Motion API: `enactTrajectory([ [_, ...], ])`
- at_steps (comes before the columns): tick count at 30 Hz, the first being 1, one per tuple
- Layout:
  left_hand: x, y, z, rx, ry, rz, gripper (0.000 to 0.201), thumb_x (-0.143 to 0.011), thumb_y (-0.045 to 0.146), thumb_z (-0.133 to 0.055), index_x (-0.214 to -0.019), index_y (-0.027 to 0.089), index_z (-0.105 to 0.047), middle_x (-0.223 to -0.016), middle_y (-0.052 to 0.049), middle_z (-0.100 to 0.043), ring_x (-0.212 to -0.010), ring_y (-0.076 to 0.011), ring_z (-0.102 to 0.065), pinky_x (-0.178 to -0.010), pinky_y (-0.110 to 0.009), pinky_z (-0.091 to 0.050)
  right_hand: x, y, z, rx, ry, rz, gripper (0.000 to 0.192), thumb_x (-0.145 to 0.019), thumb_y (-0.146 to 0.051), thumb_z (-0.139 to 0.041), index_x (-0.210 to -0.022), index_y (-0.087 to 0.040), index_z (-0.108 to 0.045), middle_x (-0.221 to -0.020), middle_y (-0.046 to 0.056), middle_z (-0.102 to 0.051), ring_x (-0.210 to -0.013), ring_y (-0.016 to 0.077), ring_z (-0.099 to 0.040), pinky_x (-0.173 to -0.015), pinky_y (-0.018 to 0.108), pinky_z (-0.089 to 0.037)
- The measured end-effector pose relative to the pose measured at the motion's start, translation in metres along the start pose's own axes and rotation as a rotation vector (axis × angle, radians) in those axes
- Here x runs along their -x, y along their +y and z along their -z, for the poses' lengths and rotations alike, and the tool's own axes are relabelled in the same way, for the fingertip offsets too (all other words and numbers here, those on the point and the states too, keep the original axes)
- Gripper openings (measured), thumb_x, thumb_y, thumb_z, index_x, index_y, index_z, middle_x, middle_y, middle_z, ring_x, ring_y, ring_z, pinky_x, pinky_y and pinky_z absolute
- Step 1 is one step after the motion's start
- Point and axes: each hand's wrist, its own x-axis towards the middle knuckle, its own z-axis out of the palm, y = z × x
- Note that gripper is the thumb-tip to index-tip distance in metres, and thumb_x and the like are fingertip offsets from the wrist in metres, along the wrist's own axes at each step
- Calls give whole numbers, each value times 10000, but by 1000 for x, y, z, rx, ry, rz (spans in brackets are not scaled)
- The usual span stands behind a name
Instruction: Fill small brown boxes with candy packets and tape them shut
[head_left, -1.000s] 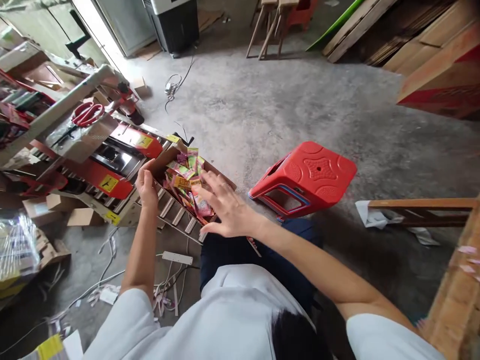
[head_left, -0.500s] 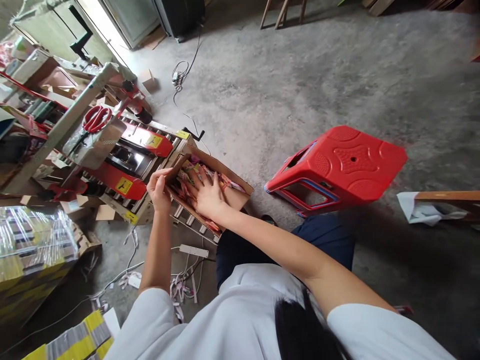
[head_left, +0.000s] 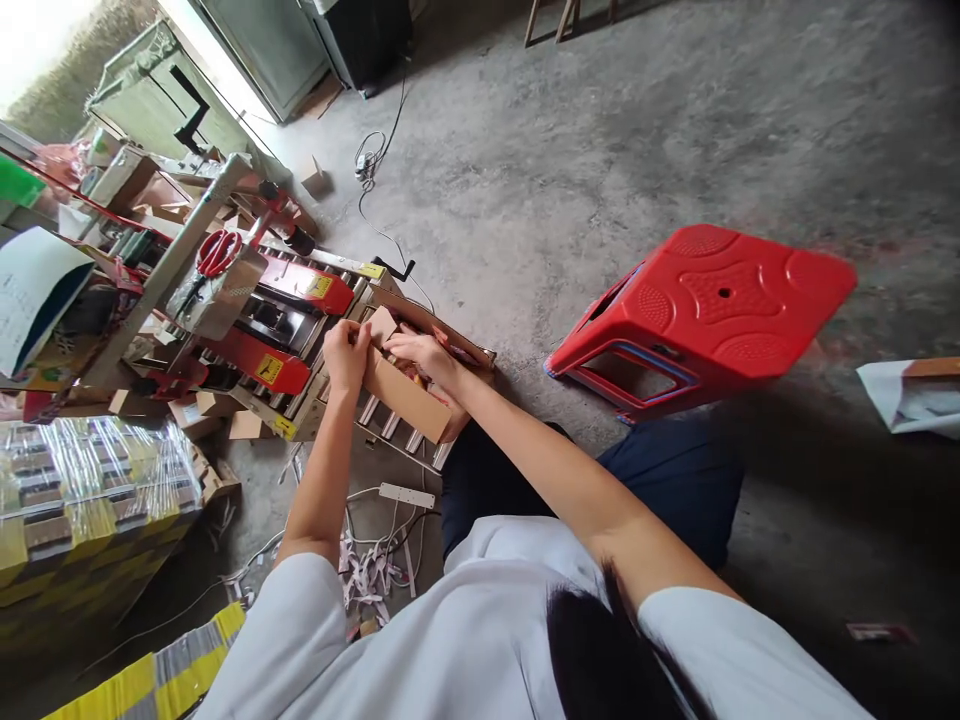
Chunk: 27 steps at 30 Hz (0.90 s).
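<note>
A brown cardboard box [head_left: 409, 398] sits on the roller bed of a red and steel carton-sealing machine [head_left: 289, 320]. Its near flap is folded up, and most of the colourful packets inside are hidden. My left hand [head_left: 346, 350] grips the box's left end flap at the corner. My right hand [head_left: 422, 352] lies across the top of the box, fingers pressing down on a flap and the contents. A far flap [head_left: 431, 325] still stands open behind my hands.
A red plastic stool [head_left: 705, 310] lies tipped on the concrete floor to the right. Red scissors [head_left: 217, 252] rest on the machine's top. Shrink-wrapped stacked cartons [head_left: 82, 500] stand at left. A white power strip [head_left: 406, 495] and paper scraps lie below the rollers.
My right hand lifted off the packets while the near flap came up over them. My left hand moved right onto the end flap. The view shifted left and down.
</note>
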Motion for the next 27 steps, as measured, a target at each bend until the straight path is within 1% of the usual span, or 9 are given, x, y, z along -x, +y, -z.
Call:
enactTrajectory([
  [4,4,13,2,-317,40,-12,196,-871,340,-656,-1019,211,-655,-1060,-125,-685,-1112,-321,-573,-1051,-487,-386,1,2,-8,172,151,-18,330,-782,-222,-760,-1077,-125,-650,-1188,104,-645,-1123,215,-592,-1034,355,-456],
  [6,8,21,1,-307,21,-40,257,-901,299,-591,-1132,206,-652,-1244,-151,-644,-1230,-316,-544,-1122,-493,-348,1,-1,-9,368,144,5,328,-750,-213,-822,-1018,-131,-651,-1152,111,-650,-1194,239,-556,-1079,375,-424],
  [9,17,33,-3,-226,-179,-50,390,-951,253,-463,-1318,222,-592,-1428,-125,-577,-1381,-263,-473,-1215,-500,-254,12,-17,-7,542,143,12,316,-794,-201,-803,-1058,-126,-647,-1170,146,-646,-1257,280,-517,-1097,415,-418],
  [12,27,43,-8,-281,-356,-77,516,-997,290,-365,-1508,262,-430,-1603,-61,-395,-1526,-232,-276,-1260,-543,-99,40,-38,-8,693,193,105,269,-916,-167,-652,-1182,-131,-629,-1286,170,-603,-1279,279,-498,-1131,439,-389],
  [15,33,48,-11,-385,-380,-108,560,-1014,366,-339,-1561,251,-360,-1643,-48,-303,-1549,-235,-216,-1267,-541,-62,72,-51,-11,777,309,67,381,-974,-233,-572,-1335,-113,-561,-1410,192,-524,-1336,309,-436,-1167,470,-337],
  [17,34,50,-13,-423,-368,-118,570,-1021,398,-321,-1566,237,-356,-1640,-57,-304,-1546,-247,-225,-1264,-557,-69,85,-51,-9,764,329,-139,551,-969,-295,-589,-1443,-48,-455,-1443,244,-482,-1331,352,-428,-1141,490,-358],
  [19,35,51,-14,-438,-365,-128,576,-1023,410,-321,-1571,235,-350,-1641,-62,-299,-1546,-253,-224,-1262,-564,-71,87,-45,-5,730,252,-288,630,-976,-330,-574,-1477,6,-393,-1449,275,-466,-1301,369,-450,-1106,482,-394],
  [23,37,52,-14,-438,-370,-128,585,-1017,412,-358,-1576,241,-337,-1644,-64,-290,-1549,-258,-214,-1263,-565,-62,68,-27,4,645,114,-204,444,-1030,-333,-448,-1364,-48,-519,-1440,221,-491,-1304,341,-459,-1107,468,-402],
  [27,35,52,-14,-424,-412,-124,595,-1019,393,-380,-1584,217,-317,-1659,-82,-244,-1559,-261,-171,-1260,-566,-29,37,-17,4,606,92,-205,382,-1035,-400,-434,-1212,-91,-573,-1284,207,-569,-1221,330,-511,-1058,479,-432],
])
